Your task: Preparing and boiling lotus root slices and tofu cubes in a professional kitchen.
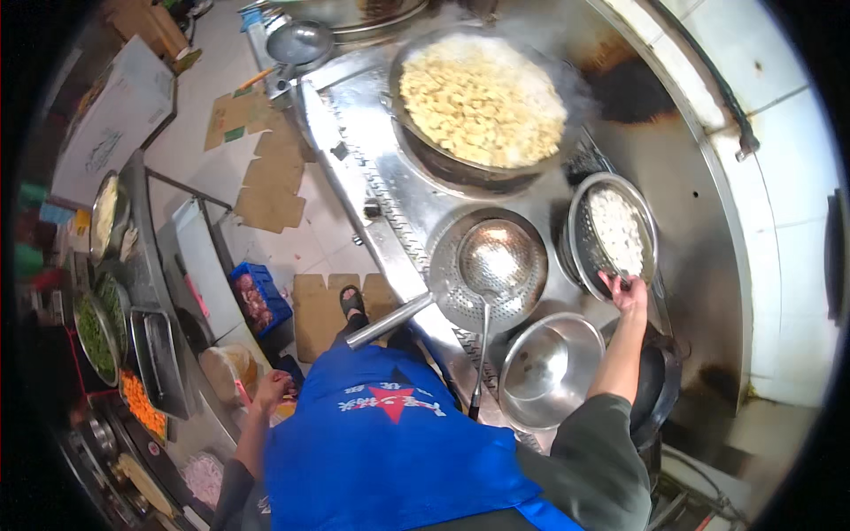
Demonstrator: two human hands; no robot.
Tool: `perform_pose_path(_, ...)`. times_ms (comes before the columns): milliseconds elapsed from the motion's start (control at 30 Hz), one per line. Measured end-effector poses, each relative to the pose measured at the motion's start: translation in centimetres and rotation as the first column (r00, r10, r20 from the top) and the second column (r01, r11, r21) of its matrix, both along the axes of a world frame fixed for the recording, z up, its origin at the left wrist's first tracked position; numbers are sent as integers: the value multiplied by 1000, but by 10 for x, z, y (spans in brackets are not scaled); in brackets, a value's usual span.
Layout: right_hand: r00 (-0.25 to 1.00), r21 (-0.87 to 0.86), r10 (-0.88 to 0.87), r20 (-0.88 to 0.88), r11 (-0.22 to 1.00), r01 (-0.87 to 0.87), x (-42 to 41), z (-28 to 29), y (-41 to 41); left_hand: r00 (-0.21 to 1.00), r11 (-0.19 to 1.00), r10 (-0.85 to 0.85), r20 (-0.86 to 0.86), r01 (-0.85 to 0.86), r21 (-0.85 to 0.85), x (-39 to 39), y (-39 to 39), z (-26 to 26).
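Note:
My right hand (625,292) grips the near rim of a tilted metal colander (579,255) that holds white chopped pieces (616,226). To its left, a perforated strainer with a thick tubular handle (392,321) lies on the steel stove top. Resting inside that strainer is a round metal skimmer or ladle (497,255), its long handle pointing toward me. An emptied-looking steel basin (531,398) stands below the colander. My left hand (275,390) hangs by the blue apron (372,458), its fingers curled; whether they hold anything is unclear.
A large steaming wok of pale yellow pieces (485,106) occupies the far burner. A dark wok (657,391) sits at right. Cardboard (272,179) covers parts of the floor. Along the left counter are a tray of orange chopped food (141,405) and bowls of greens (96,332); a blue crate (275,302) stands lower.

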State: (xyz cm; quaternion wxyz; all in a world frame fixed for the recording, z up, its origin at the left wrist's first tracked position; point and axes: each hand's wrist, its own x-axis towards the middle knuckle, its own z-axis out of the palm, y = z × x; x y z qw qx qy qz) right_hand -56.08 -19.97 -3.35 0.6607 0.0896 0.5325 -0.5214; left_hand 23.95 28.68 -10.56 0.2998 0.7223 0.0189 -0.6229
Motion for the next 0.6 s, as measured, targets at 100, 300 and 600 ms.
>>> perform_pose_path(100, 977, -115, 12, -213, 993, -37, 6, -1, -3, 997, 999, -38, 64, 37, 16, -15, -11, 12)
perform_pose_path(300, 971, -126, -148, -185, 984, 126, 14, 14, 7, 972, 979, -204, 117, 202, 23, -22, -13, 26)
perform_pose_path(600, 915, -218, -255, -314, 957, 192, 49, 52, 33, 340, 524, -821, 459, 769, 366, -6, 5, 3)
